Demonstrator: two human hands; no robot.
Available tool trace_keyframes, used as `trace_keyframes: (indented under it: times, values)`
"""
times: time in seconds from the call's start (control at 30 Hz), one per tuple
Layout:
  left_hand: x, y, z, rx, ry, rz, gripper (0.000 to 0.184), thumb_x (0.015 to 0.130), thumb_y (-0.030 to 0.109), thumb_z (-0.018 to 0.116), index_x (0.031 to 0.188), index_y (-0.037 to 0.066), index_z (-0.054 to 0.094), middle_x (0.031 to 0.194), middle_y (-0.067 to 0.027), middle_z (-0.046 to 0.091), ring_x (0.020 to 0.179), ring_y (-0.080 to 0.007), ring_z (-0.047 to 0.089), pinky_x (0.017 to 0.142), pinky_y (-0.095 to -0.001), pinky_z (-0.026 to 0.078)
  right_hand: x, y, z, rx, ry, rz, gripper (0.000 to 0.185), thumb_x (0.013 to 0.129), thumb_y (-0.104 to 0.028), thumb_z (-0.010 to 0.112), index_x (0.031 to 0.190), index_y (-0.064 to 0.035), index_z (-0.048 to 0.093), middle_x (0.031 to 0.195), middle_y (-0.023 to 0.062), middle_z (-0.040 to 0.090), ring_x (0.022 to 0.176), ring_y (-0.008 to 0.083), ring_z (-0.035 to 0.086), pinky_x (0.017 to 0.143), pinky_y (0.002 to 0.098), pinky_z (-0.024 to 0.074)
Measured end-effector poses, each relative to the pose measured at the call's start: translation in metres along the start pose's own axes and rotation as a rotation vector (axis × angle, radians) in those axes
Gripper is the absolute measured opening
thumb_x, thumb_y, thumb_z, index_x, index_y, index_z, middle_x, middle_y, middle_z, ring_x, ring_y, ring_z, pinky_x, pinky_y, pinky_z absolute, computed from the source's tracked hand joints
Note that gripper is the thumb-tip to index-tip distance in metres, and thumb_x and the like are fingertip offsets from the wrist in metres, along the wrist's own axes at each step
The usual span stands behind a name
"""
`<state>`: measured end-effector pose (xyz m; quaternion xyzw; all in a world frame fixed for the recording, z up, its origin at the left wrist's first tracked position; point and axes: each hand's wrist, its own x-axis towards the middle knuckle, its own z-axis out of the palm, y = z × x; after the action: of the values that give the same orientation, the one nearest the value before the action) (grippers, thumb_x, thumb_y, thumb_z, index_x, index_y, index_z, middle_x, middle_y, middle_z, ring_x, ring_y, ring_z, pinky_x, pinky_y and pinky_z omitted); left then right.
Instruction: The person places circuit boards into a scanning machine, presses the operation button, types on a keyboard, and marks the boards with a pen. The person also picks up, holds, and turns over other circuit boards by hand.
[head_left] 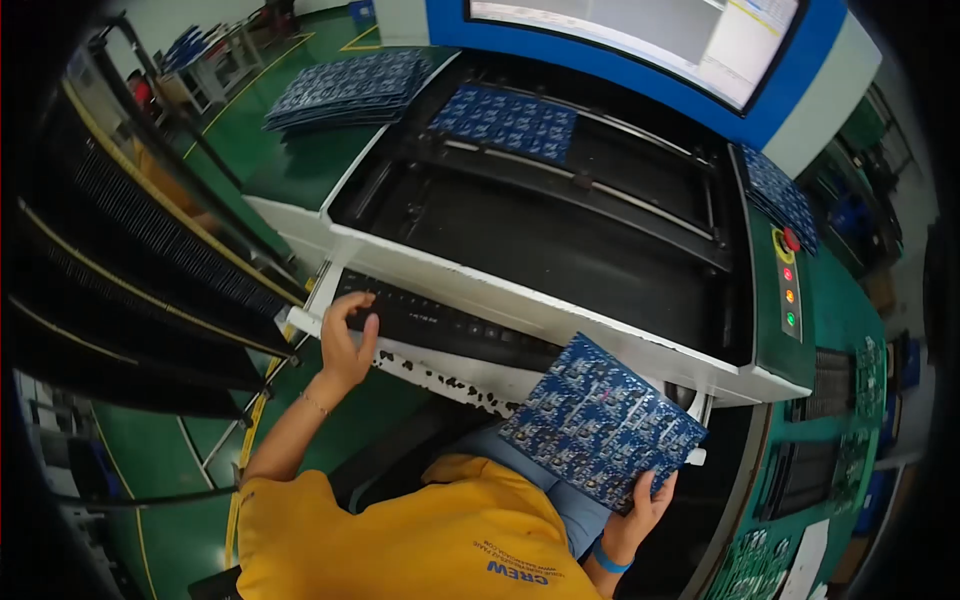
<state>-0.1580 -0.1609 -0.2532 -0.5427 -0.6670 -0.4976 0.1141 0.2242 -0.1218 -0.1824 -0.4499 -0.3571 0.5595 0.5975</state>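
My right hand [646,508] grips a blue circuit board panel [600,425] by its lower right corner, thumb on top. The panel is tilted above my lap and overlaps the right part of the keyboard drawer. My left hand [348,340] is over the left end of a black keyboard [440,325], fingers apart and bent, with nothing in them. Whether its fingertips press any keys, I cannot tell. Another blue circuit board panel [505,122] lies between the rails at the back left of the machine bed [520,240].
Blue panels are stacked at the left [350,88], with more at the right [778,195]. A monitor [650,40] stands behind the bed. A red stop button [791,239] and lit buttons are on the right. Black racks [150,220] stand left; green boards [755,560] lie lower right.
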Motion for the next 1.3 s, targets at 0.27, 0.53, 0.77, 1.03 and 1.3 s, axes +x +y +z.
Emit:
trace_keyframes:
  times: [0.27,0.53,0.77,1.03,1.3]
  values:
    - [-0.059,-0.046,-0.002,0.233,0.110,-0.074,0.034,0.081,0.008,0.057,0.111,-0.002,0.043,0.101,-0.0153,0.054,0.093,-0.0313,0.051,0.086,-0.0383,0.037,0.002,0.042,-0.037,0.036,0.079,-0.031,0.041,0.087,-0.016,0.053,0.123,-0.0001,0.041,0.106,0.0103,0.056,0.090,0.0159,0.057,0.078,0.0254,0.0474]
    - [-0.040,-0.032,-0.008,0.444,0.014,-0.026,0.040,0.078,0.005,0.055,0.115,-0.003,0.044,0.089,-0.0110,0.061,0.085,-0.0302,0.052,0.081,-0.0396,0.037,0.004,0.039,-0.024,-0.011,0.017,-0.056,0.040,0.086,-0.016,0.054,0.122,0.0001,0.043,0.103,0.0079,0.056,0.086,0.0137,0.058,0.074,0.0245,0.0469]
    - [-0.030,0.005,0.017,0.254,-0.162,0.143,0.030,0.079,0.004,0.054,0.108,0.000,0.047,0.101,-0.0101,0.062,0.098,-0.0284,0.053,0.093,-0.0408,0.034,0.007,0.033,-0.015,0.040,0.051,-0.058,0.037,0.086,-0.013,0.054,0.119,0.0015,0.045,0.101,0.0072,0.058,0.084,0.0120,0.057,0.075,0.0237,0.0451]
    - [-0.024,0.024,0.035,0.170,-0.308,0.179,0.031,0.079,0.006,0.055,0.109,0.001,0.048,0.100,-0.0091,0.062,0.096,-0.0239,0.057,0.096,-0.0409,0.033,0.007,0.028,-0.013,-0.008,-0.018,-0.050,0.030,0.085,-0.013,0.054,0.111,0.0002,0.049,0.098,0.0051,0.059,0.083,0.0108,0.055,0.075,0.0222,0.0424]
    - [-0.016,0.085,0.041,-0.482,-0.390,-0.292,0.035,0.086,0.020,0.051,0.114,-0.001,0.046,0.103,-0.0110,0.061,0.097,-0.0201,0.057,0.096,-0.0377,0.033,0.007,0.034,-0.012,0.101,-0.149,0.054,0.034,0.084,-0.010,0.057,0.115,-0.0001,0.047,0.103,0.0066,0.058,0.090,0.0136,0.055,0.080,0.0262,0.0432]
